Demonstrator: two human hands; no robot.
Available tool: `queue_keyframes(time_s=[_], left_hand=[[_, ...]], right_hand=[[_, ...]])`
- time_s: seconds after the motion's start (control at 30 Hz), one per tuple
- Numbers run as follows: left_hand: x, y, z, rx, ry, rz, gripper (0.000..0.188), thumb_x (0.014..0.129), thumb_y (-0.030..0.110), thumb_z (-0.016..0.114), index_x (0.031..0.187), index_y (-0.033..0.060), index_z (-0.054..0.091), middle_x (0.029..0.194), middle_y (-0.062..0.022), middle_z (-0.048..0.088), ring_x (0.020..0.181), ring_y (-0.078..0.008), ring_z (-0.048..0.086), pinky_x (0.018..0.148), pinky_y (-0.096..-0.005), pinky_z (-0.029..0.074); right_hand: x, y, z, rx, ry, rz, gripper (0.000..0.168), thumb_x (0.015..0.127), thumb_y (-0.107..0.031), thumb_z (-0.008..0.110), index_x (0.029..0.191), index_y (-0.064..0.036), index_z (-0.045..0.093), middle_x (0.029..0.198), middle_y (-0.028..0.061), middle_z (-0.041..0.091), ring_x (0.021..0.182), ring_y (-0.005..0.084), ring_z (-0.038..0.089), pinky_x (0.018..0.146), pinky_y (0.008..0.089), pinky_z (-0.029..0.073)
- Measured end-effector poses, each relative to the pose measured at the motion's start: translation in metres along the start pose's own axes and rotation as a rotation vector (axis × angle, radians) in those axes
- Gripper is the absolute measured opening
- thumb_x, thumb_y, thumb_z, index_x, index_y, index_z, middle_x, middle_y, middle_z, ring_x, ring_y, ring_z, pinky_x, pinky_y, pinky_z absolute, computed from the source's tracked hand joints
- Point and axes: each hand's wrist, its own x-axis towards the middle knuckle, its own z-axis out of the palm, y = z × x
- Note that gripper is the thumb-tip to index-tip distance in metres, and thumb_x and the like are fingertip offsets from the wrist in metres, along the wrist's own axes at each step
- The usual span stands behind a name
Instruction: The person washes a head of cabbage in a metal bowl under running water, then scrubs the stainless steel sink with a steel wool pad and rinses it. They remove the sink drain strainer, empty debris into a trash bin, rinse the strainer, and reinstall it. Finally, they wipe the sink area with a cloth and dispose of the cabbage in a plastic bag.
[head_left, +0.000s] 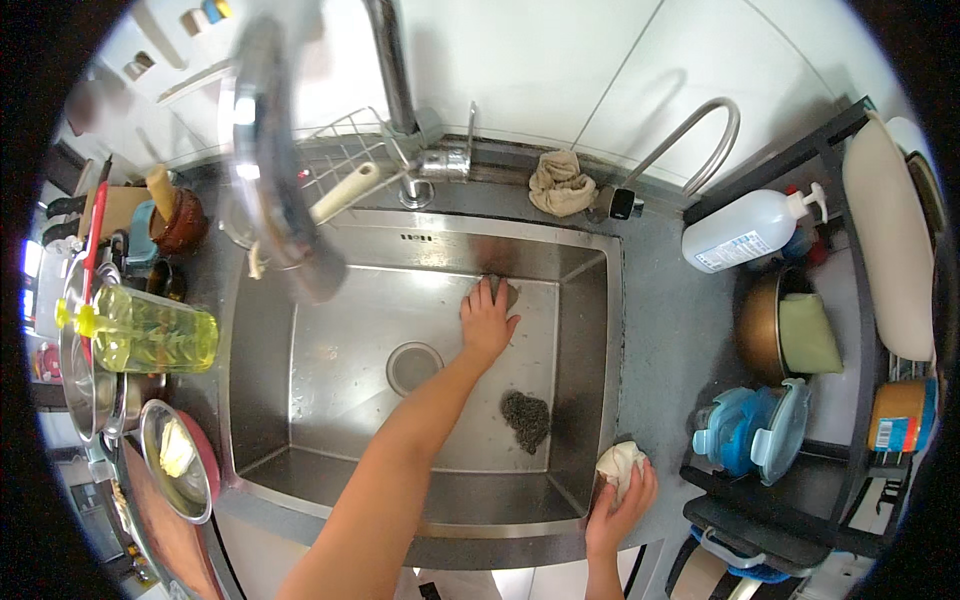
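Observation:
Before me is a stainless steel sink with a round drain in its floor. My left hand reaches down to the far right of the sink floor. Its fingers press on a small grey pad, mostly covered, so its exact kind is unclear. Nearer me on the sink floor lies a dark steel-wool scourer. My right hand grips a crumpled white cloth at the right front rim, partly over the counter.
A chrome faucet looms over the sink's left. Behind the sink sit a beige rag and a curved spout. Right: a white pump bottle, blue-lidded containers. Left: a yellow-green soap bottle, a red bowl.

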Motion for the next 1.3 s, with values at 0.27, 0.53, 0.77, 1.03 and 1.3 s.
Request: queue_keyframes(time_s=[0.27,0.53,0.77,1.03,1.3], left_hand=[[-0.053,-0.020,-0.030,-0.393,-0.325,0.232,0.039,0.083,0.015,0.055,0.121,0.0115,0.052,0.109,-0.0152,0.055,0.102,-0.0281,0.053,0.083,-0.0407,0.042],[-0.080,-0.057,-0.080,-0.751,-0.404,-0.644,0.050,0.094,0.046,0.047,0.114,0.0016,0.057,0.101,-0.0195,0.062,0.085,-0.0352,0.060,0.080,-0.0414,0.045],[-0.086,-0.071,-0.095,-0.514,-0.488,-0.499,0.054,0.093,0.046,0.044,0.089,-0.0052,0.063,0.087,-0.0258,0.064,0.088,-0.0436,0.059,0.079,-0.0455,0.044],[-0.112,-0.068,-0.119,-0.671,-0.681,-0.555,0.048,0.088,0.043,0.049,0.087,-0.0031,0.062,0.083,-0.0209,0.064,0.081,-0.0331,0.062,0.077,-0.0406,0.046],[-0.045,-0.023,-0.347,-0.790,-0.099,-0.207,0.038,0.095,0.030,0.052,0.122,0.0049,0.044,0.107,-0.0124,0.051,0.102,-0.0203,0.050,0.089,-0.0354,0.041]], right_hand=[[0.003,-0.001,-0.001,0.011,-0.015,0.037,0.046,0.091,-0.027,0.051,0.126,0.001,0.046,0.136,0.0213,0.040,0.126,0.0407,0.036,0.105,0.0533,0.024],[0.005,-0.002,-0.003,-0.004,-0.033,0.033,0.043,0.095,-0.028,0.047,0.126,0.001,0.044,0.136,0.0210,0.038,0.127,0.0387,0.034,0.105,0.0499,0.026],[0.006,-0.013,-0.005,0.007,-0.015,0.054,0.041,0.096,-0.026,0.046,0.125,0.002,0.044,0.135,0.0208,0.039,0.126,0.0390,0.035,0.105,0.0497,0.026],[0.007,-0.019,-0.007,-0.020,0.027,0.014,0.039,0.094,-0.023,0.047,0.124,0.002,0.045,0.133,0.0210,0.042,0.124,0.0389,0.037,0.104,0.0492,0.027],[0.007,-0.023,-0.015,-0.004,0.043,0.019,0.039,0.092,-0.020,0.050,0.124,0.002,0.045,0.132,0.0202,0.044,0.122,0.0390,0.039,0.103,0.0487,0.029]])
